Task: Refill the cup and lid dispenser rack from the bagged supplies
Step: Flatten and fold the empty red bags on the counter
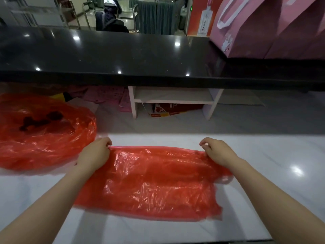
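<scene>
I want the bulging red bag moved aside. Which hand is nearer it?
Left. The left hand pinches the flat red bag right beside the bulging red bag; the right hand pinches its opposite corner.

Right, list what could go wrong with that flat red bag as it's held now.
1. Both hands, left hand and right hand, pinch the thin flat red bag by its far edge; pulling apart could tear it.
2. Its near edge lies close to the white counter front, so it could slide off.
</scene>
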Demonstrator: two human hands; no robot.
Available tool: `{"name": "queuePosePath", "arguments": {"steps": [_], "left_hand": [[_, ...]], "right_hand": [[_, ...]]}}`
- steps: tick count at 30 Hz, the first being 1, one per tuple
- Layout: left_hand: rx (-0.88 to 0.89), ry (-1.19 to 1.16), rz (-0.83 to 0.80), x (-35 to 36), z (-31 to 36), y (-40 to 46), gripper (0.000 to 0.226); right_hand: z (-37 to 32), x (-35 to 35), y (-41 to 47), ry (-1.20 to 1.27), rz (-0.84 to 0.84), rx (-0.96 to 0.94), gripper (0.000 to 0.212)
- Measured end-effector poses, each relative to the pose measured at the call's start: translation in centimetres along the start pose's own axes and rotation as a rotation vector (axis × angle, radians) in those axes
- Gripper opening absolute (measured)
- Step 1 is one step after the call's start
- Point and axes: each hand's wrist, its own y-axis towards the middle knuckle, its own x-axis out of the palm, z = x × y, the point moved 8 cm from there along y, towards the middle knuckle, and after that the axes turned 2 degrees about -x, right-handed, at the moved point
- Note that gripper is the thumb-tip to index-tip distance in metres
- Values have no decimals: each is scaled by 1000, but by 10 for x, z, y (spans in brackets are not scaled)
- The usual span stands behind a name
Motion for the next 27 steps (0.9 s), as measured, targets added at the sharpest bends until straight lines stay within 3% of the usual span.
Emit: {"name": "queuePosePath", "arguments": {"steps": [4, 8, 12, 15, 18, 23, 27], "left_hand": [[21, -1, 3, 2, -5, 2, 43], [4, -7, -46, -2, -18, 3, 41], [2, -85, -117, -6, -19, 2, 5], [4, -208, -106, -12, -23, 6, 13], [-33, -379, -69, -25, -32, 9, 21], [-44, -407, -68, -40, -45, 12, 21], [13, -418, -145, -46, -46, 9, 18]], "right_hand": [[14, 1, -5, -139, -45, 56, 37], [25, 6, -18, -50, -99, 121, 23], [36, -8, -25, 91, 141, 215, 20], [45, -21, -33, 222, 316, 304, 2], [54, -29, -42, 247, 397, 356, 9], [70, -42, -59, 285, 567, 469, 8], [76, -37, -65, 532, 619, 562, 16]]}}
